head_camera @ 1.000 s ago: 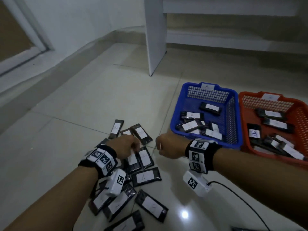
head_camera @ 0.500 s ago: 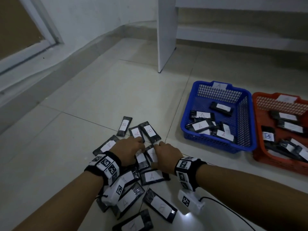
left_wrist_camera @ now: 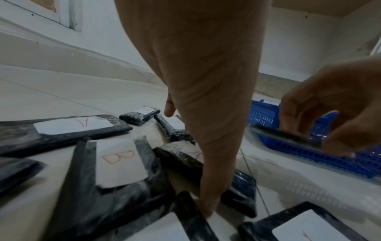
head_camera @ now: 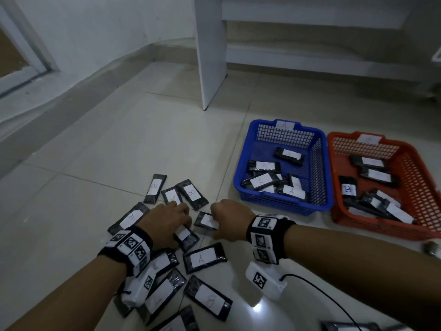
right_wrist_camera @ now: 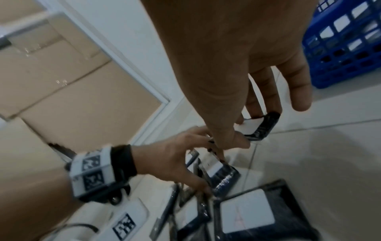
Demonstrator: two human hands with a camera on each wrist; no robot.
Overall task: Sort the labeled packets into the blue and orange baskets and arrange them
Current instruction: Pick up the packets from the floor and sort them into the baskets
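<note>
Loose packets [head_camera: 204,258], black wrap with white lettered labels, lie scattered on the floor [head_camera: 119,151]. Left hand [head_camera: 167,220] is clawed over one, thumb at its edge, likely steadying it; cannot tell if it grips. Right hand [head_camera: 230,218] pinches a tilted packet [head_camera: 205,220], probably bound for a basket. Blue basket [head_camera: 274,204] and orange basket [head_camera: 372,226] are part-filled.

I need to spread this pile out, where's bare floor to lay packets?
Widest: bare tiles left of the packet pile, and beyond it to the white panel. A narrower strip runs between the pile and the blue basket. Crowded: under the left hand and right hand, and the near end of the orange basket.
</note>
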